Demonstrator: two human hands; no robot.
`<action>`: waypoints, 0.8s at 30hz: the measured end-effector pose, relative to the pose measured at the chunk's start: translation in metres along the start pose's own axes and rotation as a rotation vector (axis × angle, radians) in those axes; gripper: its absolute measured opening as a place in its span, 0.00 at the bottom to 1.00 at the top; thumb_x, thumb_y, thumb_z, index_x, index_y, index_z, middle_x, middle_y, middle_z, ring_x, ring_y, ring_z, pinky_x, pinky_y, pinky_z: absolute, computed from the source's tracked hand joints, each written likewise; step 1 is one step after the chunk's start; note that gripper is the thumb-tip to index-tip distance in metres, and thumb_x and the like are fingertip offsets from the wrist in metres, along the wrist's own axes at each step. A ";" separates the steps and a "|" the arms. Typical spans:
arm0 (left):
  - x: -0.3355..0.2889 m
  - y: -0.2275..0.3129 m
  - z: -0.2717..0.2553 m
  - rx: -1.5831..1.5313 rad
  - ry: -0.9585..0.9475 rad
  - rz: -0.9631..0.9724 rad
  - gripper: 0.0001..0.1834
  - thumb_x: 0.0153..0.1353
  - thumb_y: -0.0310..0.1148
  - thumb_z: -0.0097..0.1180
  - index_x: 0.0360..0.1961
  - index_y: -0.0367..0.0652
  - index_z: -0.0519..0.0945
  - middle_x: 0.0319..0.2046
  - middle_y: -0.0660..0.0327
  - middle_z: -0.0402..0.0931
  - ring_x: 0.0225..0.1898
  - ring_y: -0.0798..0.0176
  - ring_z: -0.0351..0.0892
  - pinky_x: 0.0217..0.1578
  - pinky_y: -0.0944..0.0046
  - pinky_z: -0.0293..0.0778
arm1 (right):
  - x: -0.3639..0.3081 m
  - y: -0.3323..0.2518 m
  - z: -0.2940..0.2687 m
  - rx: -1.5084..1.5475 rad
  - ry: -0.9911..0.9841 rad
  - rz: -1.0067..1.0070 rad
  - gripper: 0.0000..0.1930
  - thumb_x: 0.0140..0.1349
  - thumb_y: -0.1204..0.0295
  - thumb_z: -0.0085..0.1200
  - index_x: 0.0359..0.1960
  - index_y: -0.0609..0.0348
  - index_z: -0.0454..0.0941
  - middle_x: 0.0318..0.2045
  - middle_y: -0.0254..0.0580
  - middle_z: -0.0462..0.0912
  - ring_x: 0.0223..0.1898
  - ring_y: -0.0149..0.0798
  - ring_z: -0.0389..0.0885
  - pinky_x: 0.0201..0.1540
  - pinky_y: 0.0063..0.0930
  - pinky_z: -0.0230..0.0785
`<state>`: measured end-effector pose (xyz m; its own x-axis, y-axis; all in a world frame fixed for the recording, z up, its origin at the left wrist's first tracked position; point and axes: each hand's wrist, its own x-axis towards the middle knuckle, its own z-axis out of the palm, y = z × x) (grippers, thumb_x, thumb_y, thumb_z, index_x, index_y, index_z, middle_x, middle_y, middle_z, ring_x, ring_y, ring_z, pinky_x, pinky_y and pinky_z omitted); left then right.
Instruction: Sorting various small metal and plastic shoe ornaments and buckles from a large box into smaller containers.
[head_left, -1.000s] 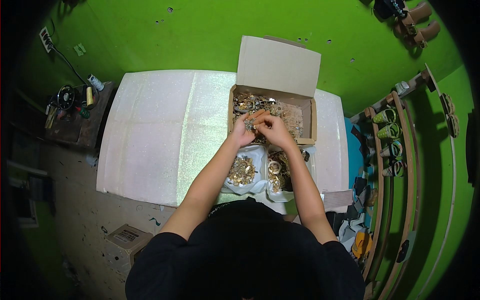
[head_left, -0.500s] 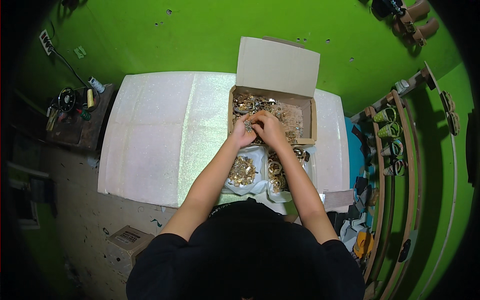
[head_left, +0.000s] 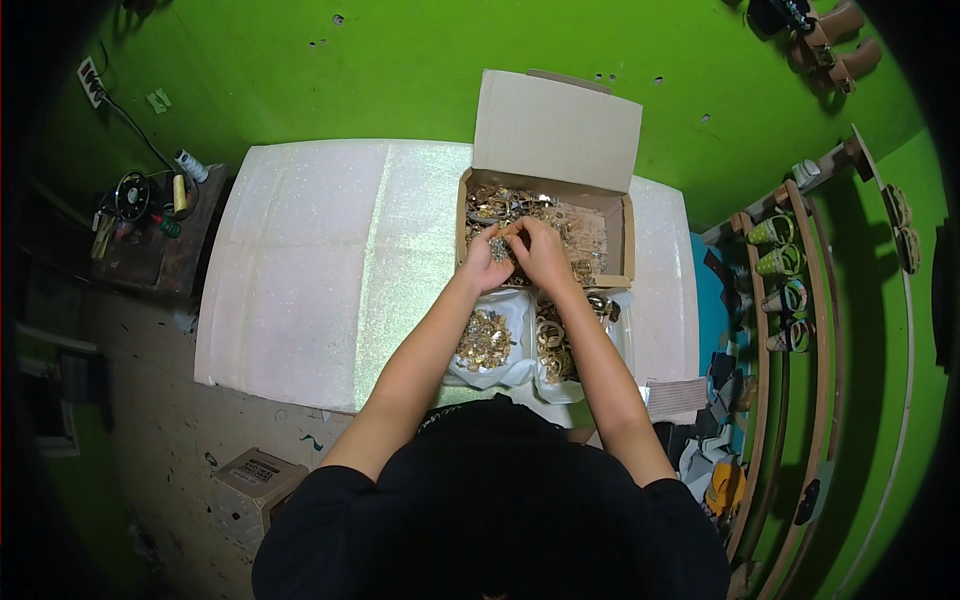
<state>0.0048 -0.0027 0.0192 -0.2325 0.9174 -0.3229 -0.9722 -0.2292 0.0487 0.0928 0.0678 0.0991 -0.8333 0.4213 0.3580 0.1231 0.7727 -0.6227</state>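
My left hand (head_left: 483,266) is cupped, palm up, over the near side of an open cardboard box (head_left: 628,240). A small heap of silvery metal pieces (head_left: 499,248) lies in its palm and fingers. My right hand (head_left: 541,256) is right beside it, fingers bent and pinched together at the heap; what they hold is too small to make out. Mixed gold and silver metal fittings (head_left: 510,205), like buckles, fill the box's left part. Just nearer are two white plastic-lined containers, one with small gold pieces (head_left: 484,340), the other with larger gold and dark rings and buckles (head_left: 553,345).
Shimmering white sheeting (head_left: 300,260) covers the table. The box's lid (head_left: 556,125) stands raised toward the green wall. To the left, a dark stand (head_left: 150,250) holds thread spools. At right are a wooden rack with sandals (head_left: 780,262) and piled scraps. A closed carton (head_left: 255,480) sits on the floor.
My right hand's fingers have shifted slightly back from my left palm, leaving more of the silvery pieces showing. The left hand stays nearly in place.
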 end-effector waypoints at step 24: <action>-0.018 -0.003 0.024 0.071 -0.112 0.007 0.26 0.62 0.41 0.21 0.52 0.34 0.62 0.55 0.50 0.60 0.55 0.55 0.62 0.49 0.60 0.66 | -0.026 0.001 -0.025 0.266 -0.451 0.177 0.09 0.41 0.72 0.60 0.26 0.61 0.78 0.18 0.39 0.77 0.19 0.29 0.70 0.25 0.23 0.65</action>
<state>0.0115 -0.0108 0.0474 -0.2370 0.9475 -0.2146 -0.9693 -0.2157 0.1183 0.1282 0.0699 0.1066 -0.9676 0.2436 -0.0657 0.1911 0.5374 -0.8214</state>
